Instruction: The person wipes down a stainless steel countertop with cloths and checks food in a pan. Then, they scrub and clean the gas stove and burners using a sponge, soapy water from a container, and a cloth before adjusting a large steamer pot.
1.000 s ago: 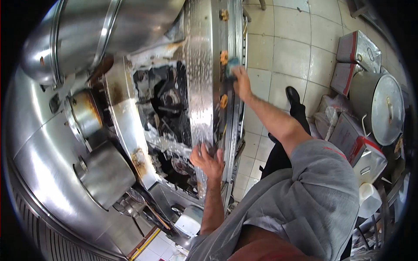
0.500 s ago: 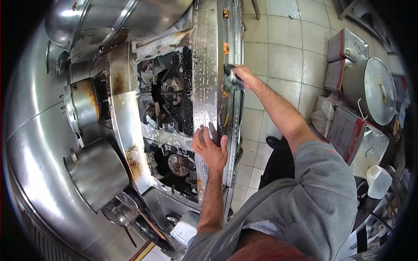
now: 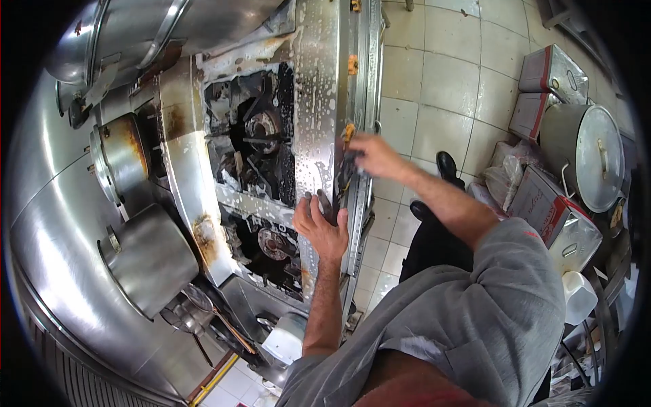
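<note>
A stainless steel stove (image 3: 316,102) has wet, foamy spots along its front rim, and its burner wells are uncovered. My left hand (image 3: 322,227) rests on that rim with its fingers spread, holding nothing. At the front panel, my right hand (image 3: 373,157) is closed on a dark scouring pad (image 3: 349,169), blurred and partly hidden by the fingers. Just above this hand is an orange-brown knob (image 3: 348,131); another knob (image 3: 352,65) sits farther up the panel. Two burners (image 3: 263,129) show inside the blackened wells.
Large steel pots (image 3: 150,258) stand behind the stove at left. Boxed metal tins (image 3: 553,74), a big lidded pot (image 3: 583,156), plastic bags (image 3: 505,173) and a white jug (image 3: 578,298) are at right. Pale floor tiles (image 3: 447,88) lie between. A white container (image 3: 285,339) is below.
My right hand has moved down the front panel with the pad, toward my left hand, uncovering and covering knobs along the way. My left hand stays on the rim. The view has shifted slightly.
</note>
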The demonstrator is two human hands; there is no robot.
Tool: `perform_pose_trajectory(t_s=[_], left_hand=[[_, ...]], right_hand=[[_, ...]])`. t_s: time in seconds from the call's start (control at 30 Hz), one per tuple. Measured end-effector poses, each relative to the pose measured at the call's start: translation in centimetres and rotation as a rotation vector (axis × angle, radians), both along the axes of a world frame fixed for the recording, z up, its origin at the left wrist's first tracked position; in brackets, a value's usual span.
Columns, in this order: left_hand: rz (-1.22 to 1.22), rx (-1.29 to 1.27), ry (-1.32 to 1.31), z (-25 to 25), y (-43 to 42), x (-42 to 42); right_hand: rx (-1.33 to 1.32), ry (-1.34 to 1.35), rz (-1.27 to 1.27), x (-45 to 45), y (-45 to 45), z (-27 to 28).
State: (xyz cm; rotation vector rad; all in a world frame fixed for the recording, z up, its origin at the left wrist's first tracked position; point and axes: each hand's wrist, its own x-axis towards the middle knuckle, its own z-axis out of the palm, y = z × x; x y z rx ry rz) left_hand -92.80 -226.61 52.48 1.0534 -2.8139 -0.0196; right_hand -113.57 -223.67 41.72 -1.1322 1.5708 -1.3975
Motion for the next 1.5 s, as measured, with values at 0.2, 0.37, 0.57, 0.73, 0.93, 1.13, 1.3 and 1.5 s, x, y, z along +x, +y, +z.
perform_pose_trajectory(t_s=[0.2,0.37,0.57,0.73,0.93,1.13,1.3,1.5], left_hand=[[-0.001,0.05,0.011,0.0,-0.2,-0.3],[-0.038,0.119,0.09,0.1,-0.4,0.0],[-0.098,0.17,0.268,0.2,-0.5,0.6],[-0.121,0.171,0.31,0.4,-0.4,0.6],[-0.113,0.15,0.286,0.5,-0.2,0.2],[-0.097,0.133,0.283,0.3,1.0,2.5],[-0.131,0.072,0.1,0.7,3.9,9.5],[-0.033,-0.066,-0.186,0.9,6.0,17.4]], right_hand=[[-0.008,-0.153,-0.61,-6.4,-4.6,-6.5],[0.149,0.166,-0.618,10.4,-1.5,-11.4],[0.241,-0.27,-0.32,21.4,4.4,-2.7],[0.336,-0.614,-0.542,10.6,-2.7,-4.2],[0.446,-1.265,-0.544,5.6,-4.7,-7.6],[0.421,-0.661,-0.596,13.4,-3.2,-16.0],[0.446,-0.287,-0.533,20.9,0.9,-4.1],[0.091,-0.821,-0.43,13.9,2.8,-2.7]])
